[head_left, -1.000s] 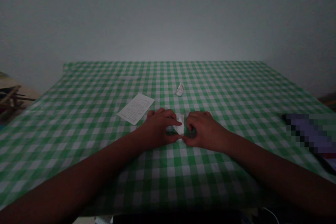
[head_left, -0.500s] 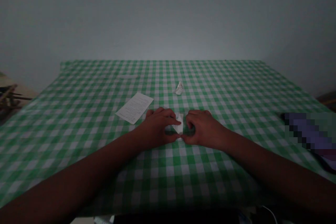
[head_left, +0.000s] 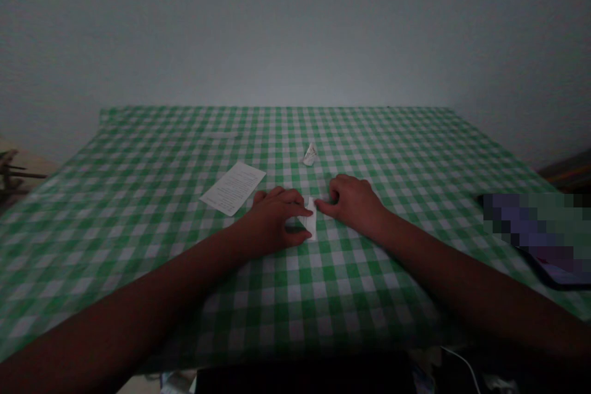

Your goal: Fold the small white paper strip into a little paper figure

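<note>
A small folded piece of white paper (head_left: 311, 221) lies on the checked cloth between my hands. My left hand (head_left: 272, 218) holds it down from the left, index fingertip on its upper part and thumb tip near its lower end. My right hand (head_left: 355, 197) is at the paper's upper right corner; its thumb tip touches or nearly touches the edge there, while the other fingers are curled in. Up and to the left of my left hand lies a flat printed sheet (head_left: 233, 188). Beyond my hands sits a small folded paper piece (head_left: 309, 154) with dark marks.
A green and white checked tablecloth (head_left: 351, 295) covers the table, which reaches a grey wall (head_left: 295, 31). At the right edge rests a dark-framed device (head_left: 535, 258), partly pixelated. A pale strip (head_left: 221, 135) lies far left. A white cable (head_left: 464, 363) hangs below the front edge.
My right thumb has moved from the paper's lower end up to its upper right corner. My left hand keeps its hold. The whole view has shifted slightly.
</note>
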A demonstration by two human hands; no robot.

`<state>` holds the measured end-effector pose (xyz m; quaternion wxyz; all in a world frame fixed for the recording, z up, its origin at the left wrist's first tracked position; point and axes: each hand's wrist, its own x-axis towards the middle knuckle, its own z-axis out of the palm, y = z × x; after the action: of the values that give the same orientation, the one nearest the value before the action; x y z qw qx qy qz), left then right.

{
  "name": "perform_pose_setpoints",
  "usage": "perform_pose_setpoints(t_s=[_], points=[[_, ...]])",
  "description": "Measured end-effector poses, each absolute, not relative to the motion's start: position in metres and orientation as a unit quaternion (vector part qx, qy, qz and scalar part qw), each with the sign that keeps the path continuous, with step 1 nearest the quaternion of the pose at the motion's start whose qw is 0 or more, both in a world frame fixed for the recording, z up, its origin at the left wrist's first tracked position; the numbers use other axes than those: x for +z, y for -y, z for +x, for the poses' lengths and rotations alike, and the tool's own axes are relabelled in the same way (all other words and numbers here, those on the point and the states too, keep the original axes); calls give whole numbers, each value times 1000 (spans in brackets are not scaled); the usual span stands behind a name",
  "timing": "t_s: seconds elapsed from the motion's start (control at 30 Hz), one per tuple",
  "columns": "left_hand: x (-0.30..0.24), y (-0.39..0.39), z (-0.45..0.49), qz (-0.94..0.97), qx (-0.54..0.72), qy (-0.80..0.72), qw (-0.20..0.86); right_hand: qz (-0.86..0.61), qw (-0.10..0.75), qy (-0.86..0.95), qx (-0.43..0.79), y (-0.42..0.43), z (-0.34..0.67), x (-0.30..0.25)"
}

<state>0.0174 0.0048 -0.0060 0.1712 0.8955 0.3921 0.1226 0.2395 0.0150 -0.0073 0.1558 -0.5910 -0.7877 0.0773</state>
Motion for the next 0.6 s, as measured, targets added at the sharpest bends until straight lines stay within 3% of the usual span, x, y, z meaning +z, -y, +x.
perform_pose_setpoints(t_s=[0.2,0.6], points=[[-7,-4,15,913,118,-353,166,-545,142,821,97,3,240,-5],[-7,-6,14,907,119,-357,187,-602,165,777,85,-22,241,-6]])
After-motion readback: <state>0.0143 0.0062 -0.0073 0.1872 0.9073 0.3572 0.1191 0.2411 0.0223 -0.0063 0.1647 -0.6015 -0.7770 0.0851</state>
